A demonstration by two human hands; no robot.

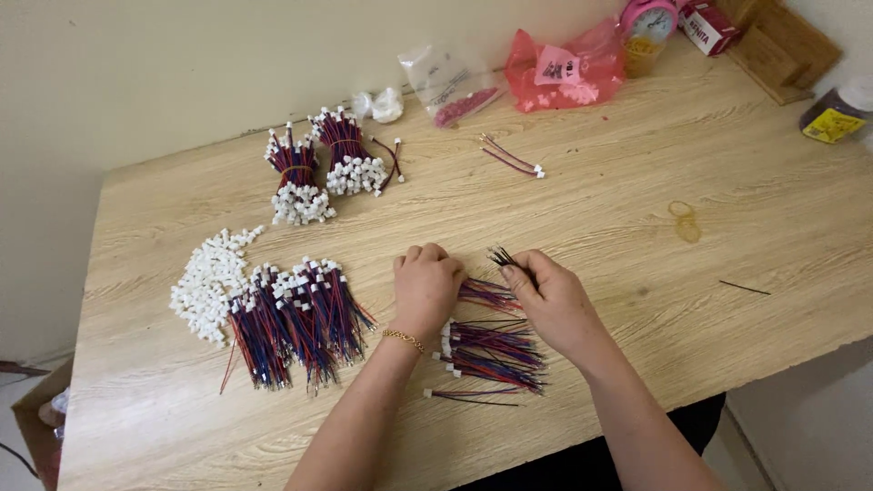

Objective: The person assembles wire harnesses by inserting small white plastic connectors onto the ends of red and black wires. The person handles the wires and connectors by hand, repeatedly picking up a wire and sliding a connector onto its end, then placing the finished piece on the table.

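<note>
My left hand (426,289) rests knuckles-up on the wooden table (591,209), fingers curled over red and blue wires. My right hand (550,298) pinches a small bunch of thin wires (503,258) whose dark ends fan out above my fingers. Between and below my hands lies a loose heap of red, blue and black wires with white plugs (491,350). A gold bracelet sits on my left wrist.
Left of my hands lie a spread of plugged wires (296,318) and a pile of white plastic plugs (211,282). Two tied wire bundles (323,164) stand further back. Plastic bags (564,68), a pink clock (647,20), a jar (837,114) and rubber bands (684,218) sit at the back right.
</note>
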